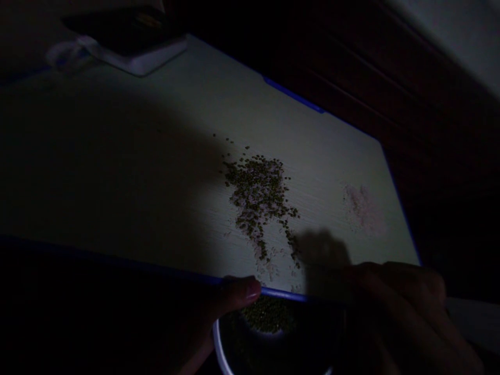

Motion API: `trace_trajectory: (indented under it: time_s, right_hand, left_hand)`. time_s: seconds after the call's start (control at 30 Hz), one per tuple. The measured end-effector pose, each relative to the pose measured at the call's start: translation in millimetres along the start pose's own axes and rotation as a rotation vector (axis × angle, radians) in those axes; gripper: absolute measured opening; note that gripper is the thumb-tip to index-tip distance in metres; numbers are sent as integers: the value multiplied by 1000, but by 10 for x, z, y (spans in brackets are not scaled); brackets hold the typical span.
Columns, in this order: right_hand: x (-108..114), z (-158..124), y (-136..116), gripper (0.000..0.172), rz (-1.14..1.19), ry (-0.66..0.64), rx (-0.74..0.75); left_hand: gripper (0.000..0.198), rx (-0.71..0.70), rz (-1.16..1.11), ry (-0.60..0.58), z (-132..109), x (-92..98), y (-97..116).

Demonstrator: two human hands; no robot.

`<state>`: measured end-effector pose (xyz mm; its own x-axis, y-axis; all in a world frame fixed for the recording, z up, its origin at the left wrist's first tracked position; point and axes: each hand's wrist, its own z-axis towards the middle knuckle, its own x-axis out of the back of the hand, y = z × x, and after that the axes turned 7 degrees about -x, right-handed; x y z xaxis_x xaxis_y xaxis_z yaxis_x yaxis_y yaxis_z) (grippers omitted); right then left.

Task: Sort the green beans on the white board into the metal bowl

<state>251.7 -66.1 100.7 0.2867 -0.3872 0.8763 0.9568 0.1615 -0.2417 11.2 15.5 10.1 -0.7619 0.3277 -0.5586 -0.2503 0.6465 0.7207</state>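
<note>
Small green beans (255, 182), mixed with pale grains, lie scattered on a white-topped table (332, 146) and trail toward its near edge. Below that edge a bowl (219, 346) with a light rim holds more green beans (269, 315). My left hand (234, 297) grips the bowl's left side, its thumb up against the table's blue edging. Over the edge at the right, my right hand (406, 297) is bent with its fingers drawn together, casting a shadow beside the beans. Deep shadow hides its fingertips and anything between them.
A small heap of pale pinkish grains (363, 208) lies toward the table's right end. At the far left stands a dark-topped box-like object (133, 47) with a pale strap or cord (64, 52) beside it. Dark wooden furniture (332, 57) rises behind the table.
</note>
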Motion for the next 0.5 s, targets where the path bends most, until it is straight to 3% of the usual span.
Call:
trace_trajectory:
  time_s: [0.2, 0.33, 0.5]
  right_hand:
    - [-95, 58, -119, 37, 31, 6, 41]
    - [-110, 16, -107, 33, 45, 78, -15]
    - [-98, 16, -163, 37, 3, 53, -57]
  left_hand:
    - [24, 1, -97, -4, -7, -3, -14]
    - [27, 70, -159, 44, -31, -66, -8]
    - [28, 86, -286, 89, -45, -72, -72]
